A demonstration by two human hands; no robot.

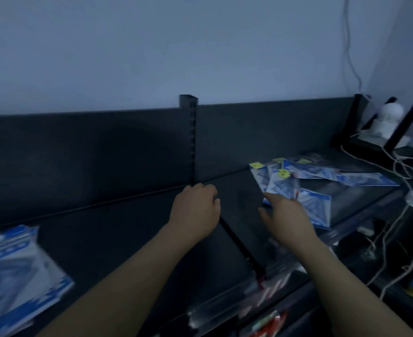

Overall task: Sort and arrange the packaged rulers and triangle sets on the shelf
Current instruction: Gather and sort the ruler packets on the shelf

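Observation:
A loose heap of blue-and-white packaged rulers and triangle sets (pixel 322 181) lies at the right of the dark top shelf (pixel 118 229), some with yellow stickers. A second stack of blue-and-white packages (pixel 18 271) sits at the shelf's left front. My left hand (pixel 195 210) hovers over the shelf middle with curled fingers and holds nothing. My right hand (pixel 288 217) reaches toward the right heap with fingers spread, its fingertips close to the nearest package (pixel 315 205); whether they touch is unclear.
A slotted upright post (pixel 188 142) splits the shelf's back panel. A black divider seam (pixel 239 249) runs front to back between my hands. White cables (pixel 400 215) and a small white camera (pixel 385 122) crowd the far right. Lower shelves hold coloured goods (pixel 268 322).

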